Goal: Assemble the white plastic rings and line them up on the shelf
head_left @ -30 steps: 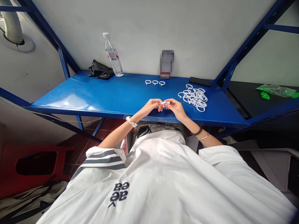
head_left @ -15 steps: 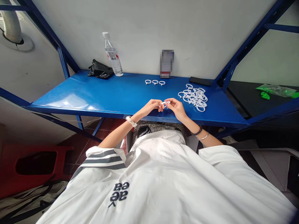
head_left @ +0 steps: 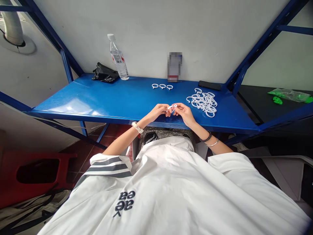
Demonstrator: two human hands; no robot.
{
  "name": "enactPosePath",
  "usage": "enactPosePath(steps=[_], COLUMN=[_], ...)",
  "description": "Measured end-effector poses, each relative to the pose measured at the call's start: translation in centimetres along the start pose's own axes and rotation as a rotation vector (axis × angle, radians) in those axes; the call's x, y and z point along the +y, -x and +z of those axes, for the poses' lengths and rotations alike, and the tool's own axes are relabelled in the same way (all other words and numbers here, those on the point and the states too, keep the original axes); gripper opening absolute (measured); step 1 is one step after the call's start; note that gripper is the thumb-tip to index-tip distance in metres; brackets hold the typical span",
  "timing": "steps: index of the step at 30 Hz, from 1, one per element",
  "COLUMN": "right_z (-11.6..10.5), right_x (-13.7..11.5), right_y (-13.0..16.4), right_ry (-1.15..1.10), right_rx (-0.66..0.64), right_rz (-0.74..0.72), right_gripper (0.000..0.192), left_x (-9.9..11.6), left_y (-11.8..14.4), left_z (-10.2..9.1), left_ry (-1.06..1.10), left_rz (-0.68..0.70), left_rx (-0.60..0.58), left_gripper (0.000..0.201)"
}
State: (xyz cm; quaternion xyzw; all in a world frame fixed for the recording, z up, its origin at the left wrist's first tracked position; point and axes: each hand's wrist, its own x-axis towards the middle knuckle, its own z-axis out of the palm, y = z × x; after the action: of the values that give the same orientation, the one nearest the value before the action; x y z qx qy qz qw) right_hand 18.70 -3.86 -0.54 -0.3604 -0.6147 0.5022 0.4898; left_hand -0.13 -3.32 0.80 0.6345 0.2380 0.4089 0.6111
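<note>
Between my two hands, above the front edge of the blue table (head_left: 117, 101), is a white plastic ring (head_left: 172, 106) with a small eyelet. My left hand (head_left: 160, 110) is closed on the ring's left side, and my right hand (head_left: 183, 112) pinches it near the eyelet. Fingers cover part of the ring. Behind my hands, three white rings (head_left: 162, 86) stand in a row. To the right lies a loose pile of white open rings (head_left: 204, 101), several of them tangled together.
Toward the back left are a water bottle (head_left: 118, 62) and a black plastic bag (head_left: 105, 73). A pixelated upright object (head_left: 174, 67) leans on the wall. A black phone (head_left: 209, 85) lies behind the pile. Blue frame posts (head_left: 66, 65) flank the table.
The ring's eyelet end has shifted slightly left and up between my fingers. Both hands stay almost in place, and the row and pile are unchanged.
</note>
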Motion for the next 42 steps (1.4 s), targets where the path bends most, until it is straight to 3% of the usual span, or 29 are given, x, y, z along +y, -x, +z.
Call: enactPosePath(steps=[10,18,25,42], right_z=[0.0,-0.1,-0.3,-0.4], right_x=[-0.2,-0.3,-0.4,-0.1], right_y=[0.0,-0.1,-0.2,-0.2], right_ry=[-0.046,-0.122,-0.143,-0.141], right_rx=[-0.017,0.044,0.015,-0.011], right_rz=[0.011,0.032,0.065,0.046], right_gripper=[0.041,0.043,0.045,0.04], left_x=[0.8,0.3,0.6,1.3], left_y=[0.3,0.4,0.6,0.6], left_z=[0.3,0.0,0.2,0.6], left_ry=[0.1,-0.005,0.078,0.123], left_rz=[0.014,0.085,0.05,0.027], left_rx=[0.041,0.082,0.011,0.026], left_gripper=[0.022,0.037,0.042,0.039])
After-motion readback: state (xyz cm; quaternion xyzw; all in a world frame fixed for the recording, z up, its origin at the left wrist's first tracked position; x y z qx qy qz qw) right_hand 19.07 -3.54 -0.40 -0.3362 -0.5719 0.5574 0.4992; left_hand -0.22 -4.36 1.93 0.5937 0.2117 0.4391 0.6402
